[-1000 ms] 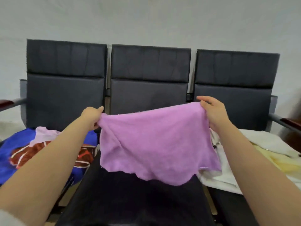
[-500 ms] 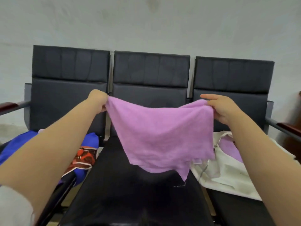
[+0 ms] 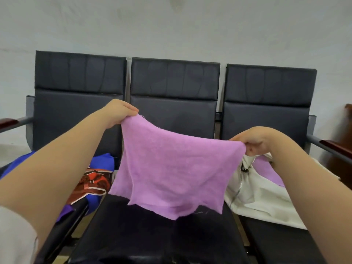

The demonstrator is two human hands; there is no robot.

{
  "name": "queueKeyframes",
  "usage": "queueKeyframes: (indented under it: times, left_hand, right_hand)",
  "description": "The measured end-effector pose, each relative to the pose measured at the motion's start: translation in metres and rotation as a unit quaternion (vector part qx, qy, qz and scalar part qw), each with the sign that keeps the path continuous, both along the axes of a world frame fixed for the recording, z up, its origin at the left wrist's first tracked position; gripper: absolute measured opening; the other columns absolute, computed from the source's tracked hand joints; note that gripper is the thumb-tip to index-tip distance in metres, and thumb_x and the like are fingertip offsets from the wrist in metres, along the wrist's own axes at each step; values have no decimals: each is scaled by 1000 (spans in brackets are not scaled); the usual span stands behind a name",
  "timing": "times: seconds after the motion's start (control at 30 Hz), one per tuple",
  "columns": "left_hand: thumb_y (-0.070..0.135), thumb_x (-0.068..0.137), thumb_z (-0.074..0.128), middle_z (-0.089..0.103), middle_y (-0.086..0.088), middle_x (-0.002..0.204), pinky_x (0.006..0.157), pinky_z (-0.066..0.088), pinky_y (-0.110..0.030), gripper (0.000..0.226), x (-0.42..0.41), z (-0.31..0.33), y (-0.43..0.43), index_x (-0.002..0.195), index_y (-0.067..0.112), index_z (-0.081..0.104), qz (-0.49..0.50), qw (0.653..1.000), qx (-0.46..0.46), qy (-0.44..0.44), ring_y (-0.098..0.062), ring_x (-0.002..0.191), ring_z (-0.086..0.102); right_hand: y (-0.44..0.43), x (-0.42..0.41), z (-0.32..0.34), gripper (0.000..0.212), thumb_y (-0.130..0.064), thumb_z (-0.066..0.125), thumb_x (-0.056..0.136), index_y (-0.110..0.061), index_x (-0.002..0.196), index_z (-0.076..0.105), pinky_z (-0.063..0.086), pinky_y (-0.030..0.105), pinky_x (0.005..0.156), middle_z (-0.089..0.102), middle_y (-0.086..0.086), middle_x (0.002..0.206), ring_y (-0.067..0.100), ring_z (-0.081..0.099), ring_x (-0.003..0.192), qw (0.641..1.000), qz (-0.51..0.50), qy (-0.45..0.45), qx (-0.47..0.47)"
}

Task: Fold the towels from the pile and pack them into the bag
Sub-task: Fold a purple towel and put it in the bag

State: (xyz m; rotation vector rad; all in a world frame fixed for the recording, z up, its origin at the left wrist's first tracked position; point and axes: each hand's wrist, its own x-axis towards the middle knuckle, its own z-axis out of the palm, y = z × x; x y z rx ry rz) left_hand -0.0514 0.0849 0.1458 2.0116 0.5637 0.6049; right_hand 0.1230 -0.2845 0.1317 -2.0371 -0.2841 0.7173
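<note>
The left hand (image 3: 119,113) pinches one upper corner of the purple towel (image 3: 171,168) between the thumb and the curled fingers. The right hand (image 3: 255,141) pinches the other upper corner in the same way. The left hand is higher than the right one, so the top edge of the towel slopes down toward the right. The towel hangs spread open between both hands, in front of the middle seat (image 3: 152,237) of a black bench. Its lower edge is uneven, and it cannot be told whether it touches the seat.

On the right seat, just beside the towel and under the right forearm, lies a white bag (image 3: 257,199) with a zipper (image 3: 239,185) along its opening. A piece of another purple cloth (image 3: 266,170) shows in this opening, partly hidden by the right wrist. On the left seat, behind the left forearm, lies the pile: a blue cloth (image 3: 103,161) and a red and brown patterned cloth (image 3: 91,183) lying on it.

The bench has three dark backrests (image 3: 175,92) and stands against a pale wall (image 3: 171,25). A left armrest (image 3: 8,122) and a right armrest (image 3: 337,147) show at its ends.
</note>
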Motion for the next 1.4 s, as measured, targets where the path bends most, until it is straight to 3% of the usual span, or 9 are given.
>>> queueKeyframes:
  times: [0.17,0.3,0.53,0.67,0.73,0.83,1.03,1.2,1.4]
  left_hand:
    - [11,89,64,67,-5,113,84,50,-31,12,-7,1,7,96,16,72,-40,997,-51,-28,-21,110,60]
    - [12,88,65,66,-4,114,89,50,-35,12,-9,0,8,95,20,71,-36,999,-4,-14,-22,108,59]
    - [3,84,69,61,-9,115,88,50,-32,36,-9,6,7,119,11,66,-17,997,77,-15,-23,106,59]
    - [-3,81,68,68,-16,99,85,54,-38,28,-13,8,7,108,5,69,19,984,172,29,-30,90,65]
    - [2,85,64,69,-11,94,87,53,-40,17,-12,6,6,100,7,71,54,977,202,28,-29,87,63]
    - [6,92,54,65,-13,101,87,49,-39,15,-8,-2,2,99,8,68,108,984,143,-15,-26,90,58]
    - [12,100,38,56,-12,119,88,41,-37,28,-1,-4,-14,118,4,57,130,987,65,-69,-31,111,51]
    - [13,99,36,56,-5,98,90,48,-44,24,2,0,-15,86,18,56,121,985,-29,-116,-27,98,52]
    - [4,91,33,43,-1,75,58,29,-28,30,3,-2,-15,70,18,48,133,976,-104,-134,-20,79,36]
  right_hand:
    - [-4,-7,3,32,5,44,87,-8,101,69,56,31,64,69,7,88,20,69,68,995,25,58,77]
    - [0,-11,2,10,-15,61,87,-8,84,68,55,33,65,69,8,82,20,68,63,979,-66,64,182]
    - [-1,-10,2,23,7,71,79,2,102,70,59,30,73,71,15,94,23,68,83,986,-43,-141,82]
    - [-3,-9,12,10,-11,79,77,-6,86,76,56,37,81,70,12,84,24,62,79,938,-46,-336,-75]
    - [-2,-10,15,12,-16,80,77,-8,76,72,52,36,71,66,9,78,23,56,73,925,-66,-372,-31]
    - [-3,-10,17,18,-17,76,82,-8,75,61,56,38,77,65,7,83,22,61,81,933,-58,-347,70]
    - [-5,-16,38,16,-8,76,80,-5,92,65,57,26,69,68,8,86,20,68,79,918,3,-396,33]
    - [-5,-12,53,14,-9,77,78,-11,92,76,54,40,89,72,5,93,24,67,94,918,11,-396,-1]
    - [-5,-16,43,14,-15,55,97,-5,105,62,58,29,69,67,7,92,18,67,80,949,23,-176,261]
